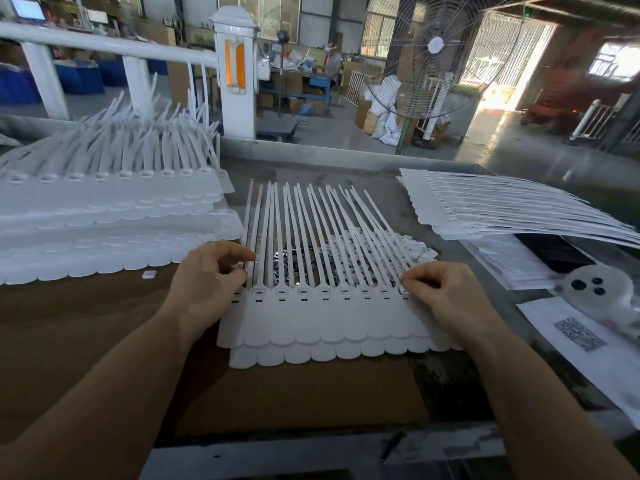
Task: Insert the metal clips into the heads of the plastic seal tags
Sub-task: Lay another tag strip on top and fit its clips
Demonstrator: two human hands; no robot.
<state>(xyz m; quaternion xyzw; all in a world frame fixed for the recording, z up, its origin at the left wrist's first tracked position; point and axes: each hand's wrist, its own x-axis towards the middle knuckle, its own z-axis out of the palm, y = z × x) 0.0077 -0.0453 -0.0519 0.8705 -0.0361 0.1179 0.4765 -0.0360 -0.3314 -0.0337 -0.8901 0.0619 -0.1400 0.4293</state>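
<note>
A joined row of white plastic seal tags [325, 317] lies flat before me, heads in a line, thin tails fanning away. Under the tails sits a heap of small shiny metal clips [294, 259]. My left hand [207, 282] is at the row's left end, and its thumb and fingers pinch a small metal clip [257, 258] beside the leftmost tails. My right hand [440, 292] rests at the right end with fingertips curled onto the rightmost tag head [403, 291]; whether it holds a clip is hidden.
A tall stack of tag sheets [104, 220] fills the left of the table, another stack [502, 209] lies at the right. One loose white piece [149, 274] lies by the left stack. Printed papers [581, 334] and a round white device [595, 289] sit at right. Brown cardboard [311, 393] lies beneath the tags.
</note>
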